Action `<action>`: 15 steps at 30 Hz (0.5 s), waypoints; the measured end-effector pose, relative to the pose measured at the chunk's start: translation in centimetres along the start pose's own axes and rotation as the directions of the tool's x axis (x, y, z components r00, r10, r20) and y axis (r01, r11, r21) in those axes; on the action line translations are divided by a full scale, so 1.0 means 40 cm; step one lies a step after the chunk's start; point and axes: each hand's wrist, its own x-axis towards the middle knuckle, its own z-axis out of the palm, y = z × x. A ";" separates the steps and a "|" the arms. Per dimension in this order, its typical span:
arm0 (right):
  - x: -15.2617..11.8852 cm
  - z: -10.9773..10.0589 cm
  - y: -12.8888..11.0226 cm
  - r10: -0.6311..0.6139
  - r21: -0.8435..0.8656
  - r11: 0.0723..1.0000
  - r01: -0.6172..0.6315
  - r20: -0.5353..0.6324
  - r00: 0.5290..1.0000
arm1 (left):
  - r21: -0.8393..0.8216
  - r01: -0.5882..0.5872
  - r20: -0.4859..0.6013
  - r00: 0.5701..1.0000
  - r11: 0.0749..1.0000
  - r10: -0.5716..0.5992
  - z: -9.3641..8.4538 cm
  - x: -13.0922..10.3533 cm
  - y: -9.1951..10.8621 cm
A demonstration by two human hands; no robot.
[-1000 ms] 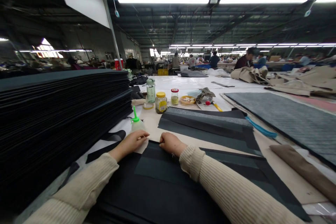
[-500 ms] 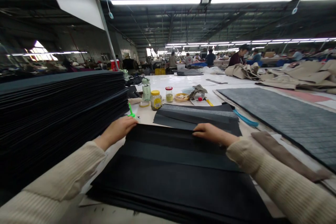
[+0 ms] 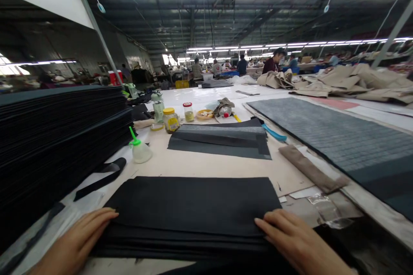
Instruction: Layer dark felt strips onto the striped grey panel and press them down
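In front of me on the table lies a stack of folded black cloth [image 3: 193, 206], its layered edges facing me. My left hand [image 3: 80, 234] is at its left edge, fingers close together and stretched over the side near the front. At the right edge, my right hand [image 3: 287, 234] has its fingertips on the top layer. Both hands appear closed on the cloth's edges, though what lies under the fingers is hidden. Beyond the stack, flat dark grey cloth pieces [image 3: 222, 139] lie on the table. A squeeze bottle with a green nozzle [image 3: 141, 150] stands left of them.
A tall pile of dark cloth [image 3: 61, 137] rises on the left. Jars [image 3: 171, 121], a yellow dish [image 3: 204, 114] and a blue strip [image 3: 274, 132] lie farther back. Grey quilted material [image 3: 322, 129] and a brown roll [image 3: 311, 167] are on the right. People work in the background.
Both hands have come from the cloth's far edge down to its near sides. The grey band across the cloth no longer shows; the top is plain black. The view has shifted right.
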 end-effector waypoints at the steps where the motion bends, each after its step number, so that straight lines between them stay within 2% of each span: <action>1: -0.016 0.020 -0.013 -0.001 -0.018 1.000 0.001 -0.005 1.000 | -0.024 0.047 -0.010 0.999 0.999 -0.047 0.025 -0.026 -0.004; 4: -0.036 0.046 -0.023 0.004 -0.063 0.998 -0.005 -0.023 1.000 | -0.066 0.128 -0.056 0.990 0.990 -0.131 0.057 -0.058 0.010; 7: -0.028 0.033 -0.010 -0.046 -0.093 0.995 0.044 -0.015 0.999 | -0.049 0.135 -0.084 0.987 0.990 -0.139 0.040 -0.049 0.043; 12: -0.017 0.012 -0.004 -0.208 -0.210 0.958 0.195 -0.037 0.978 | 0.032 0.119 -0.141 0.984 0.992 -0.114 0.012 -0.032 0.084; 15: -0.020 0.011 -0.018 -0.218 -0.256 0.947 0.193 -0.073 0.973 | 0.048 0.138 -0.164 0.978 0.989 -0.128 0.012 -0.033 0.086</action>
